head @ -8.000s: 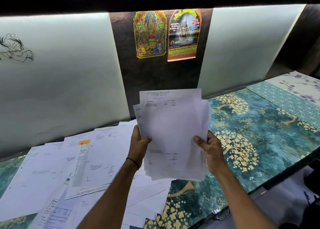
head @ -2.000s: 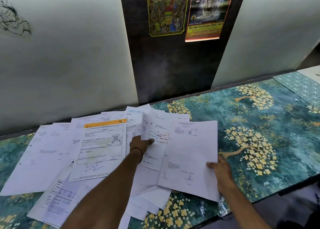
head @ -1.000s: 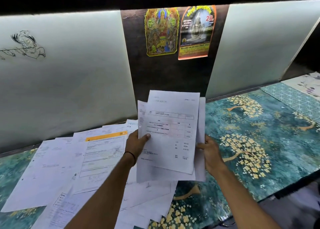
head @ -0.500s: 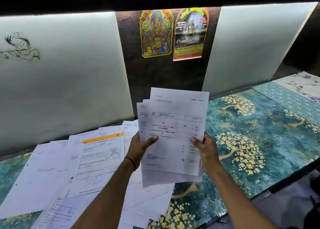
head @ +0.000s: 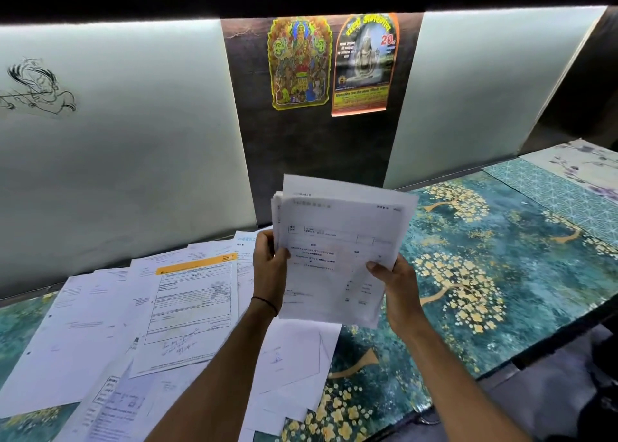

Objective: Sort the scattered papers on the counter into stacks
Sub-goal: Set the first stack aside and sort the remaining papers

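- Head view: held a sheaf of printed sheets (head: 337, 261) upright above the counter (head: 485, 274), clear of its surface.
- Pinched the sheaf's left edge with the left hand (head: 269, 261), thumb on the front sheet; gripped its lower right part with the right hand (head: 396, 283), thumb also on the front.
- Left the loose papers (head: 83, 324) overlapping on the left half of the counter, among them a yellow-banded form (head: 192, 308) lying on top.
- Judged the step as gathering and evening up one sheaf, with the sorting far from done.
- Judged the next move to need a bare patch of counter on the right for setting the sheaf down square, or one hand freed to draw another sheet from the scatter.
- Counted two hands, one sheaf, one black band (head: 266, 304) on the left wrist, one yellow-banded form, two posters (head: 299, 64) on the dark wall strip.
- Made out at least three sheet edges in the sheaf; could not tell the full number, nor that of the overlapping loose papers.
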